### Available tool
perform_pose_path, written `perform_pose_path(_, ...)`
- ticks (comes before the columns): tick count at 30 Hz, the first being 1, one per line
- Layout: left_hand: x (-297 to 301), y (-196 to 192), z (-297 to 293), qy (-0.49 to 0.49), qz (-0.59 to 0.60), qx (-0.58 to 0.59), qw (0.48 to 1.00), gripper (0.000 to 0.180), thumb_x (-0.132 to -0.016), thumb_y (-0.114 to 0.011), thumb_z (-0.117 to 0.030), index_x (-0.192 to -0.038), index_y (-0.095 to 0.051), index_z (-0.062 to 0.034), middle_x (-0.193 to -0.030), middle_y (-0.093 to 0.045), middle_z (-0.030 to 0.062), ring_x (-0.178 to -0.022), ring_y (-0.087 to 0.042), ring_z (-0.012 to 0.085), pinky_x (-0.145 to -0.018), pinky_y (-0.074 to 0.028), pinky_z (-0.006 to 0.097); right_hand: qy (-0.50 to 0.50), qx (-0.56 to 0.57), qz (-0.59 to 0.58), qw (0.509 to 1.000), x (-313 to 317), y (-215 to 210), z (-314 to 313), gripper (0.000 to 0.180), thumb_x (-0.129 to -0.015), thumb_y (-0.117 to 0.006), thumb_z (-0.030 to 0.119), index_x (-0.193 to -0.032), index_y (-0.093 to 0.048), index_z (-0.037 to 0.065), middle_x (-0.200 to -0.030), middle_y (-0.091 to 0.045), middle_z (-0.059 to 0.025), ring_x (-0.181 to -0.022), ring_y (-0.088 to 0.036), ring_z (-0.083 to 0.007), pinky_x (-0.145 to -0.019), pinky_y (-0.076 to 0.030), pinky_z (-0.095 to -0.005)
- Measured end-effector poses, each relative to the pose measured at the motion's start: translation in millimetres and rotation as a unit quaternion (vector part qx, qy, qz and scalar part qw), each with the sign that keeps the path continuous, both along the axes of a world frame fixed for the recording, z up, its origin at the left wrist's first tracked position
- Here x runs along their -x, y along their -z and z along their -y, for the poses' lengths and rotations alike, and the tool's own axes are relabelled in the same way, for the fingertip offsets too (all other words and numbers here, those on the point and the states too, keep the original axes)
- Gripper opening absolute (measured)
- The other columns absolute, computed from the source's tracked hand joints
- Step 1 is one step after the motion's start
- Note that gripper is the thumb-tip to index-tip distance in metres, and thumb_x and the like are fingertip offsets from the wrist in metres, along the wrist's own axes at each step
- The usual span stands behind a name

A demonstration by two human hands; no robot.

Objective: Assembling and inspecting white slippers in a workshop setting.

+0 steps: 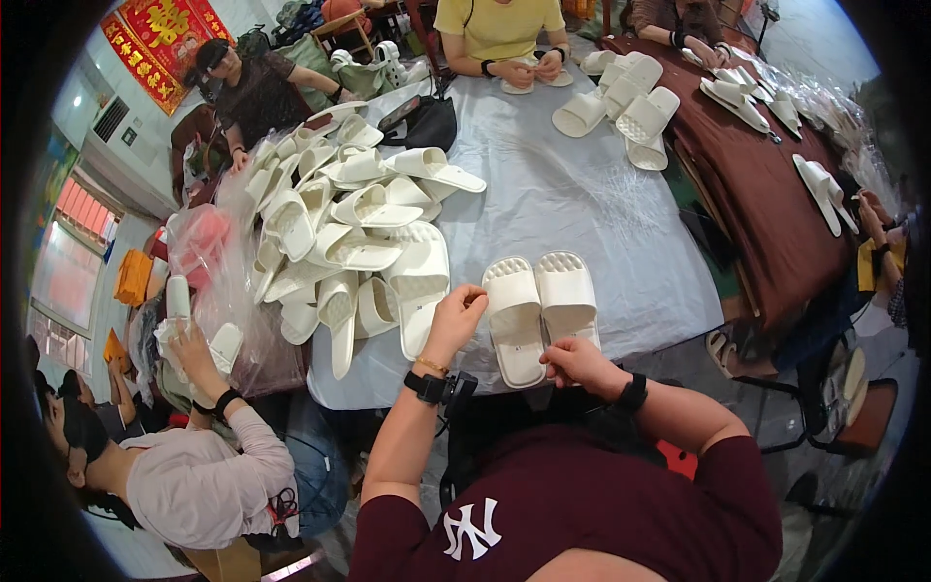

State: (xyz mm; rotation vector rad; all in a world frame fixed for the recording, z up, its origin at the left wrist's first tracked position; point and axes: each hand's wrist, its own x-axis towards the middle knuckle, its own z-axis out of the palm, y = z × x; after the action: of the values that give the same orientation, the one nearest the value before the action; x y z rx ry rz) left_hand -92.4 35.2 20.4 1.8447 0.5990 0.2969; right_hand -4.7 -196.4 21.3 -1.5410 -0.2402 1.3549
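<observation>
Both forearms reach forward from the lower edge, the left hand (456, 315) raised with fingers curled (wrist strapped), the right hand (574, 361) lower, loosely closed.

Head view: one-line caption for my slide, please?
Left hand and right hand touch a pair of white slippers on a grey-covered table beside a slipper pile.

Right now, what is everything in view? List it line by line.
pair of slippers: two, white, side by side at the near table edge
slipper pile: many, white, left part of the table
tablecloth: one, pale grey, over the near table
black bag: one, far side of the table
brown table: one, right, with more white slippers
other people: several, seated around the tables
left hand: touching the left slipper's edge
right hand: at the right slipper's heel
</observation>
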Motion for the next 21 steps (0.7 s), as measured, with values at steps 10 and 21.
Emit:
perform_pose_path(10, -38.9, 3.3, -11.7, -0.012, -0.012, -0.197, 0.98, 0.025, -0.082, -0.055, -0.02, -0.088, -0.067, 0.0013, -0.083, -0.065, 0.0192, -0.079, -0.063, 0.0337, -0.073, -0.05, 0.04, 0.058, -0.077, -0.056, 0.994, -10.7, 21.4, -59.6, 0.022, -0.092, -0.048, 0.017, -0.097, -0.057, -0.002, -0.076, -0.062, -0.008, -0.058, -0.061, -0.0155, -0.053, -0.049, -0.0249)
perform_pose_path(21, -78.7, 29.8, -28.7, 0.07, -0.138, -0.28, 0.947, 0.042, -0.082, -0.052, -0.037, -0.08, -0.066, 0.0023, -0.08, -0.063, 0.0232, -0.077, -0.06, 0.0399, -0.071, -0.048, 0.044, 0.078, -0.072, -0.017, 0.994, -6.5, 29.5, -72.3, 0.019, -0.094, -0.047, 0.018, -0.094, -0.058, 0.003, -0.075, -0.063, -0.0059, -0.055, -0.06, -0.0124, -0.048, -0.045, -0.0232)
